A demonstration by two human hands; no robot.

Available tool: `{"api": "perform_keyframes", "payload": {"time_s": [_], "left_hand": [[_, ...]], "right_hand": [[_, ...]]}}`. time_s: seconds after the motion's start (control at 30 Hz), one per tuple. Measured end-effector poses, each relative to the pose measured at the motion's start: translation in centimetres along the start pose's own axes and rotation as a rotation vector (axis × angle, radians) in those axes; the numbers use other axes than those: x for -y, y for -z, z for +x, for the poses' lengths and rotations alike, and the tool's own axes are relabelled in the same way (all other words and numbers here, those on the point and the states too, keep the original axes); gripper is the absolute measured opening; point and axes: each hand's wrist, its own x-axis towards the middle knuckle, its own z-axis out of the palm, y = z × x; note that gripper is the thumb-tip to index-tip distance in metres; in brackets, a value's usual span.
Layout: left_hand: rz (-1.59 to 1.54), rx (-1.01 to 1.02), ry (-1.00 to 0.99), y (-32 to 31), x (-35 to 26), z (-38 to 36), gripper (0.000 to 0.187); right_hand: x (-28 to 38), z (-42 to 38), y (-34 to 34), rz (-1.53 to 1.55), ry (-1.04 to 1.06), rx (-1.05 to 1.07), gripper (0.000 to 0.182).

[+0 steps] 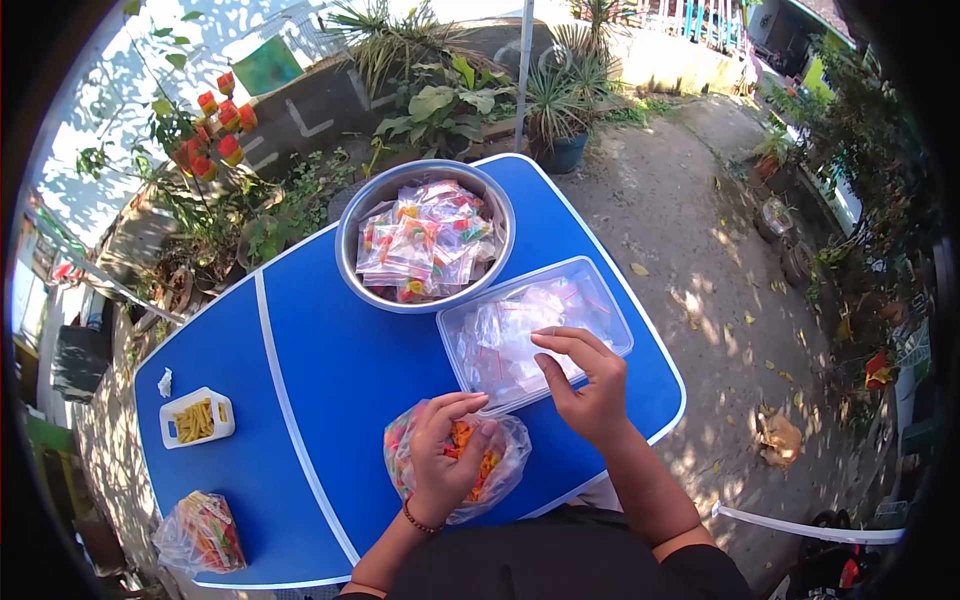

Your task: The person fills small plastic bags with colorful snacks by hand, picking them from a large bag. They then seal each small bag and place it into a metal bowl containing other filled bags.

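Observation:
My left hand [447,452] is over an open clear plastic bag [512,452] of small orange, yellow and red pieces. Its fingers stretch to the right, the thumb stands apart, and I see nothing held. My right hand [590,385] hovers at the near edge of a clear rectangular plastic container [622,318] filled with small clear zip bags [500,335]. Thumb and forefinger point left with a gap between them, and nothing shows in it. Behind the container, a round metal basin [350,225] holds many small zip bags [420,240] with colourful contents.
Left on the blue table [350,380] stand a small white tub [197,418] of yellowish stick-shaped pieces, a crumpled white scrap [165,382] and a plastic bag [203,533] of coloured pieces. Plants border the ground, and a tan animal [780,440] lies at right.

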Motion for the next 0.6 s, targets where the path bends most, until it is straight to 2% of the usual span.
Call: {"api": "perform_keyframes", "payload": {"time_s": [0.1,0.2,0.23,0.33,0.47,0.53,0.6], "left_hand": [[0.067,-0.121,0.035,1.2,0.0,-0.6,0.029],[-0.049,-0.189,0.215,2.0,1.3,-2.5,0.031],[-0.069,-0.176,0.223,2.5,1.3,-3.0,0.037],[-0.354,-0.139,0.294,4.0,0.4,-4.4,0.043],[-0.580,-0.139,0.367,5.3,0.0,-6.0,0.046],[-0.737,-0.160,0.435,5.7,-0.3,-6.8,0.045],[-0.690,-0.182,0.446,5.9,-0.1,-7.8,0.041]], "right_hand": [[1.1,-0.6,-1.1,0.315,-0.122,0.164,0.019],[2.7,-1.2,-2.5,0.529,-0.211,0.326,0.017],[2.8,-1.7,-3.2,0.591,-0.199,0.337,0.015],[3.8,-2.8,-4.3,0.773,-0.270,0.483,0.016],[4.2,-4.3,-6.1,0.909,-0.189,0.628,0.015],[4.5,-5.3,-6.7,0.967,-0.256,0.688,0.015],[4.7,-5.9,-7.1,0.977,-0.302,0.745,0.013]]}}
